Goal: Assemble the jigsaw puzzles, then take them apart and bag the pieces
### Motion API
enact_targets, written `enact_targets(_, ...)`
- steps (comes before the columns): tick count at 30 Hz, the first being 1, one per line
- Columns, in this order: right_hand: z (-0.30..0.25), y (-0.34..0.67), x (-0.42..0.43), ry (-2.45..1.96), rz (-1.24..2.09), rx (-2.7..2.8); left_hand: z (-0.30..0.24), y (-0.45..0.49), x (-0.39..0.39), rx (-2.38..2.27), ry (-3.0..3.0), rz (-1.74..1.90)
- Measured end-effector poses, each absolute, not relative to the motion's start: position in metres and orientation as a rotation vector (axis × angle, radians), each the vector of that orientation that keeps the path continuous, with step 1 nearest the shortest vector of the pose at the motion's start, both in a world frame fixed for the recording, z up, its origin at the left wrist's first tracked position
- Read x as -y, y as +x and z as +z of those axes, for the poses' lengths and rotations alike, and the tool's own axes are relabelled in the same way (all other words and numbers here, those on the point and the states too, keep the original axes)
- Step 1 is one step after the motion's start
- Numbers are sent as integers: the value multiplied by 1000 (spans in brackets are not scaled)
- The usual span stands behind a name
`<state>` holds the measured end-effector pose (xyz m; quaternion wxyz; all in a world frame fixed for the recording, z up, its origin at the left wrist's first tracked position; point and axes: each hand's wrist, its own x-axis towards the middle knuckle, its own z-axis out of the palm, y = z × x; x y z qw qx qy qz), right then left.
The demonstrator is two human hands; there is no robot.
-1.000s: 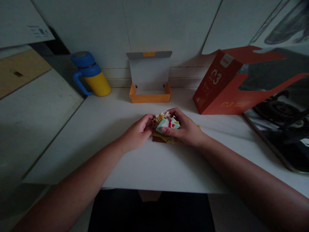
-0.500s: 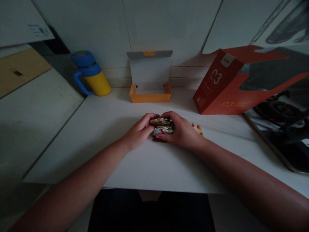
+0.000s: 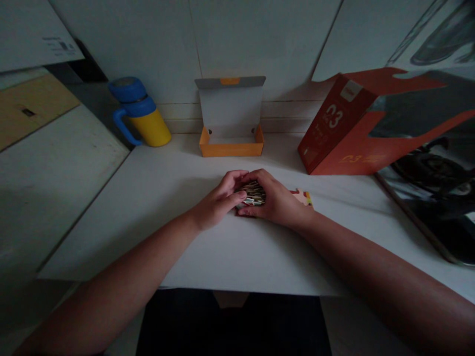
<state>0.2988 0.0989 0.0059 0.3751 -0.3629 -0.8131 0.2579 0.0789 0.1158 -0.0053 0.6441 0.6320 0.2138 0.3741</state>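
Observation:
Between my two hands is a stack of thin packets, seen by their edges; I cannot make out what is in them. My left hand wraps the stack's left side, its thumb across the near left corner. From the right, my right hand grips the stack with fingers behind and thumb in front. A flat printed piece in cream, red and yellow lies under my right hand, mostly covered. Behind the hands stands a small orange box with its lid raised and its white inside showing.
A blue and yellow jug stands at the back left of the white counter. To the right are a tall red box with a cut-out window and a black gas stove. A tiled wall closes the back.
My left hand has moved slightly to the right, and its thumb now reaches over the packets. The stack's edges look more tightly pressed and tilted. My right hand has barely moved.

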Motion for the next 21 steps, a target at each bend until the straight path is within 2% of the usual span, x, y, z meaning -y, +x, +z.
enact_targets(4,6,300,-99,-961,656,2179,7,77,-111,-585,1563,868)
enact_targets(9,8,301,-100,-1098,607,2077,9,65,-118,-1071,2056,970)
enact_targets(14,6,307,-106,-1239,622,1755,2,52,-128,-1235,2491,626)
enact_targets(21,2,315,-113,-1182,873,1606,3,53,-131,-1266,2425,577)
